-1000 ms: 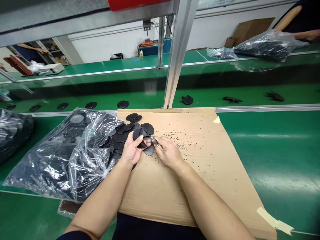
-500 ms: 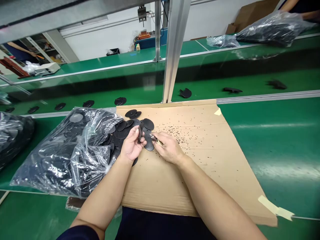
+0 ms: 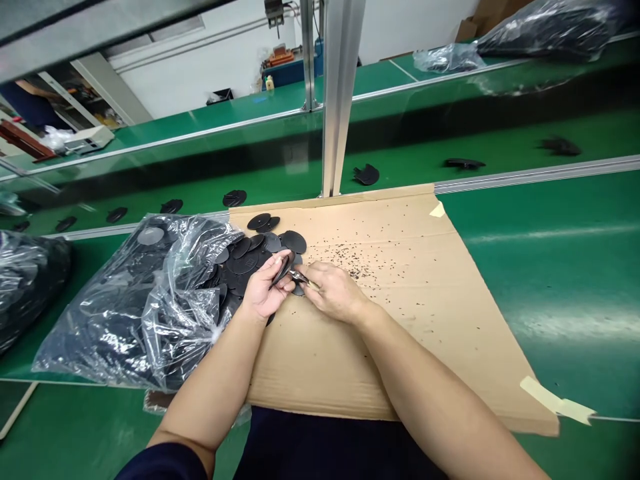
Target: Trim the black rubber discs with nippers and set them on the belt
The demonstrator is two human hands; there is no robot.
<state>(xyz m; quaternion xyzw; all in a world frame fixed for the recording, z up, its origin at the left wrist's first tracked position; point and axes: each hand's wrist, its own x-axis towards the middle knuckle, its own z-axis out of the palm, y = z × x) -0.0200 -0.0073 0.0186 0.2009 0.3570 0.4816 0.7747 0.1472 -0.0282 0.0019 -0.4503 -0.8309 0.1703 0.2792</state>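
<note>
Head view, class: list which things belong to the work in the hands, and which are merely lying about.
In use: left hand gripping black disc; right hand gripping small tool; disc pile; cardboard sheet.
Lying about: far bag; tape strip; white device.

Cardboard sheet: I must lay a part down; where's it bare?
Bare: the right half of the sheet, between the right hand and the bench, and the near strip by the forearms. Specks dot the far middle. Crowded: the left part, with disc pile, plastic bag, left hand gripping a disc, right hand's metal tool.
</note>
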